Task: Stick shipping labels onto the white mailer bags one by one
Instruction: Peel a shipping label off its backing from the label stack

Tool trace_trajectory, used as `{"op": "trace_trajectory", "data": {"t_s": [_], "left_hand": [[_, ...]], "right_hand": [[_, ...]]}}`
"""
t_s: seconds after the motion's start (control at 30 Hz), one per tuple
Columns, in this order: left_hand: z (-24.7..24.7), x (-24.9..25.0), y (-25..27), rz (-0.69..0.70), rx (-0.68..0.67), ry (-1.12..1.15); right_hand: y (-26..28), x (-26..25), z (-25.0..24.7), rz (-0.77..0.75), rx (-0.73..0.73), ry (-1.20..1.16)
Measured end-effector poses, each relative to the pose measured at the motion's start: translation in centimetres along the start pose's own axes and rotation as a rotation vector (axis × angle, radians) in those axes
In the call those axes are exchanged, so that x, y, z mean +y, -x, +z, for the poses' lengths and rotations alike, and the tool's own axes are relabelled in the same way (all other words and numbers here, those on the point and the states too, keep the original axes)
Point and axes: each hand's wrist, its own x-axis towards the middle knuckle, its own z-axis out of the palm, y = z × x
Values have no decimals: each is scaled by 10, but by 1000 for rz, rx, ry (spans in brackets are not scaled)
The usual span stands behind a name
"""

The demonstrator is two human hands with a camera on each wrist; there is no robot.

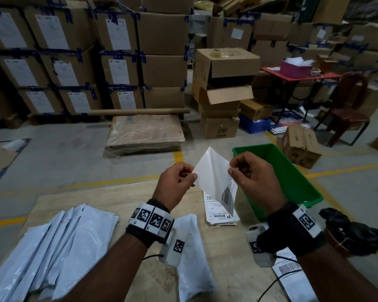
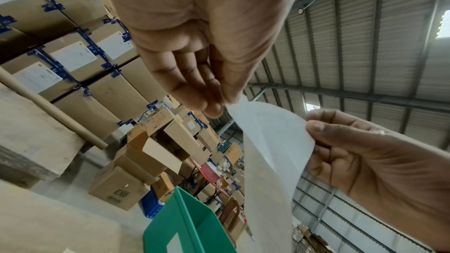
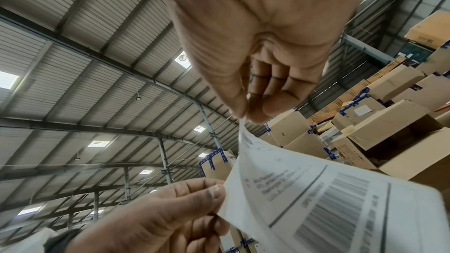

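Mailer bag [image 1: 191,243] lies flat on the table [image 1: 122,199], lengthwise away from the person, directly below the left hand [image 1: 177,182]; above it, both hands pinch the peeling label [image 1: 214,177] (right hand [image 1: 252,175] holds the printed layer), green bin [image 1: 292,177] beyond.

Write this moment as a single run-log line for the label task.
step: peeling label from backing | left hand: pinches backing sheet | right hand: pinches shipping label | mailer bag: on table, unlabelled

Each bare forearm wears a black wrist strap [image 1: 292,232] carrying white blocks printed with black square markers [image 1: 151,217]; a thin black cable [image 1: 268,288] trails from each.
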Motion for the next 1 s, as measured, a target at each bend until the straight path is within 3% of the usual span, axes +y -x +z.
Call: {"op": "trace_trajectory", "data": {"t_s": [0.43, 1.0], "left_hand": [[9, -17, -2, -29, -12, -104], [12, -17, -11, -19, 8, -116]], "right_hand": [[12, 3, -21, 23, -16, 60], [14, 11, -57, 62, 75, 121]]}}
